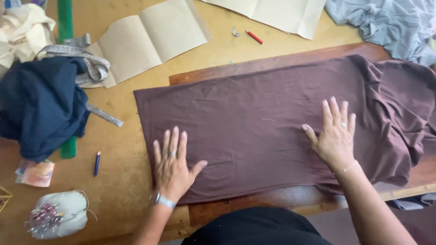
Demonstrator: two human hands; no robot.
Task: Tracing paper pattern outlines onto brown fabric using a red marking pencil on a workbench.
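Both palms, left hand (174, 165) and right hand (335, 135), flat on brown fabric (254, 122).

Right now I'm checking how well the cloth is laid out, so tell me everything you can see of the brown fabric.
The brown fabric is a soft, knit-looking, plum-brown piece spread mostly flat across a dark wooden board on the table. Its left end lies smooth with a straight edge; its right end is bunched into folds. A small pale thread sits near its middle. The left hand and the right hand both press flat on it, fingers spread.
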